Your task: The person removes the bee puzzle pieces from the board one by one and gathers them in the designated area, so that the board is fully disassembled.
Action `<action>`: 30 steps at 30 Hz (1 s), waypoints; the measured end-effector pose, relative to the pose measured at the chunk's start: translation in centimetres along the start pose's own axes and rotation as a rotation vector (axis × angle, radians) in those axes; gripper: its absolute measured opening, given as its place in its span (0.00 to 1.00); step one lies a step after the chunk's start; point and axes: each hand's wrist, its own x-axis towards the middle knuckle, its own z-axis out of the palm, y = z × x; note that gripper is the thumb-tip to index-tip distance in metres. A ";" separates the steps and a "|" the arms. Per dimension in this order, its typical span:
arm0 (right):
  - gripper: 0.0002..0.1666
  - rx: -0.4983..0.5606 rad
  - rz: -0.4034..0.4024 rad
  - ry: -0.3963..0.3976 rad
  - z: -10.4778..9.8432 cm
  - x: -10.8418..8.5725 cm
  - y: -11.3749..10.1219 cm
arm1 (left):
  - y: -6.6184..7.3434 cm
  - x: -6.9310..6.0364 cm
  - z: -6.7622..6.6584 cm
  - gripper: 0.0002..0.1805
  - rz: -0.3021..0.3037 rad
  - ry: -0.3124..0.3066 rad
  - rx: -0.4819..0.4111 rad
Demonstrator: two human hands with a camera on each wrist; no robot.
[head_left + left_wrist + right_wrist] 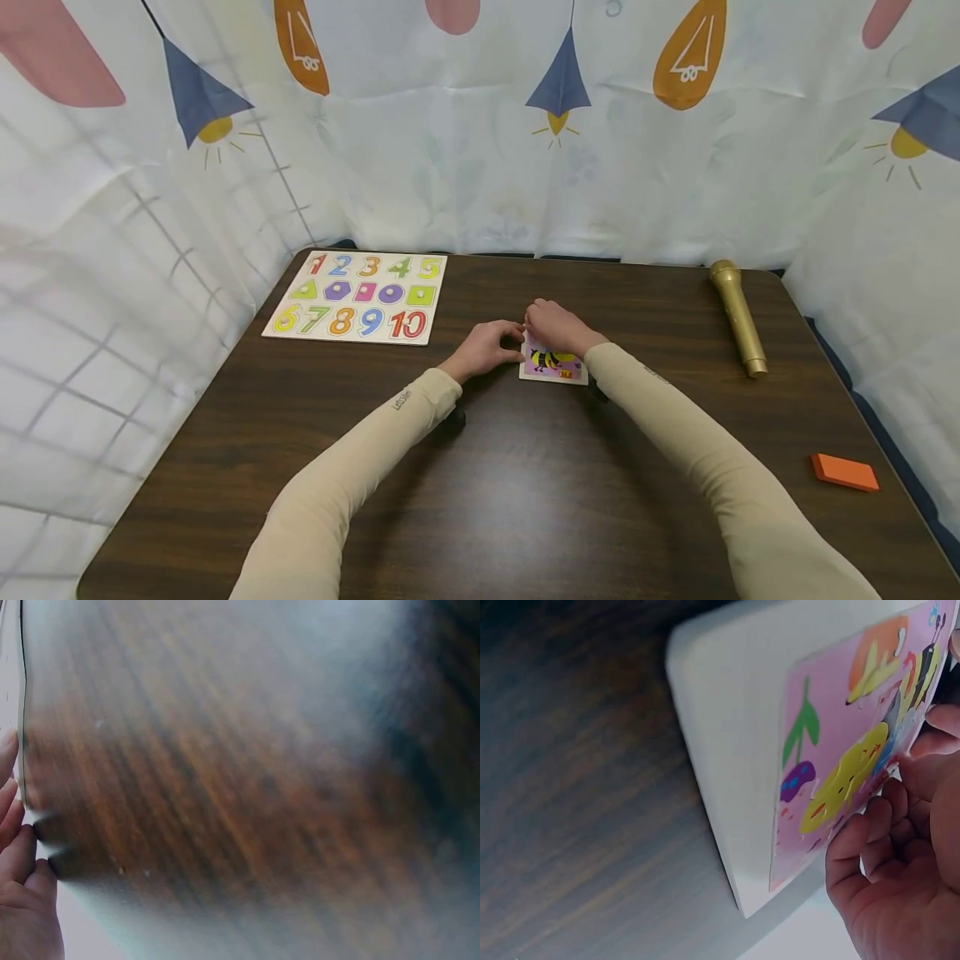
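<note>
One dark table [510, 492] adjoins patterned curtain [465, 167]. Left hand [486, 346], unclenched, touches bee board [551, 363]; right hand [558, 327] hides its far part, grip indeterminable.

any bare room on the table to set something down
Bare table: in front, between left sleeve and right sleeve; between number board and left sleeve; between bee board and gold microphone; between right sleeve and orange block. Crowded: around bee board, where left hand and right hand are.
</note>
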 end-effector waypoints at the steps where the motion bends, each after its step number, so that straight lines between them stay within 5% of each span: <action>1: 0.16 0.006 -0.003 0.002 0.0 0.0 0.1 | 0.0 0.0 0.0 0.17 0.004 0.002 0.002; 20: 0.11 0.201 0.009 -0.018 -0.3 -0.4 0.8 | -0.1 -0.1 0.0 0.16 0.028 0.011 0.018; 30: 0.09 0.310 -0.084 0.074 -0.6 -1.6 1.2 | -0.1 0.0 0.0 0.16 0.025 0.009 0.019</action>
